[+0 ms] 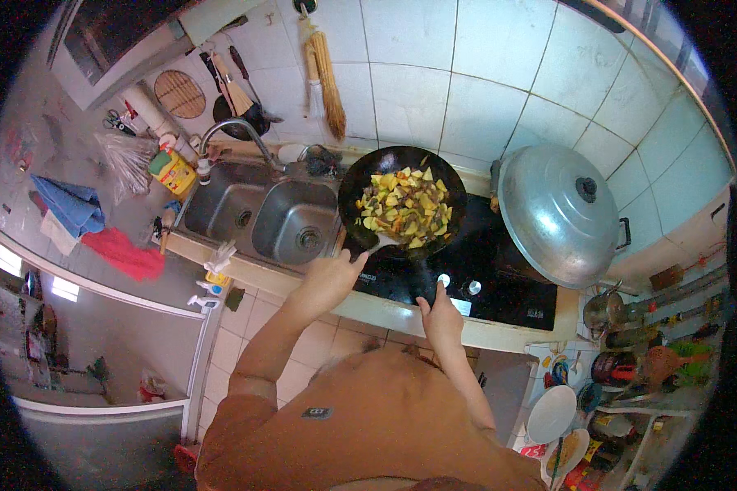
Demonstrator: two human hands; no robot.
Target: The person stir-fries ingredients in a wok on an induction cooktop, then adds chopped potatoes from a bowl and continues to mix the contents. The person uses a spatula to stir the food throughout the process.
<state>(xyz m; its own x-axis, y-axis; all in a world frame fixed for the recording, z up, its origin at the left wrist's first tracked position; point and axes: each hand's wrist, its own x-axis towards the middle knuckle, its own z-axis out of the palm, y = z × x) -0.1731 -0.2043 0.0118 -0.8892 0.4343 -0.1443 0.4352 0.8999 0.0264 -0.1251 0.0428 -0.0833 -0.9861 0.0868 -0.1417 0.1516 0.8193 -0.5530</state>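
In my left hand (333, 277) is a spatula with a metal blade (383, 243), which reaches into the near side of a black wok (351, 205). Chopped yellow-green pieces (408, 205), apparently potato, fill the wok's middle, mixed with darker and orange bits. My right hand (443, 316) grips the wok's dark handle (425, 287), hard to make out against the black glass. A silver cooktop knob (444, 280) sits by my right fingertip. The wok rests on the left side of the black glass cooktop (503, 307).
A large metal lid (546, 215) sits at the cooktop's right. Left of the wok are a double sink (295, 224) and a curved faucet (239, 126). Cloths (74, 199) and a yellow bottle (175, 173) lie further left. Bowls (551, 414) and jars crowd the right shelves.
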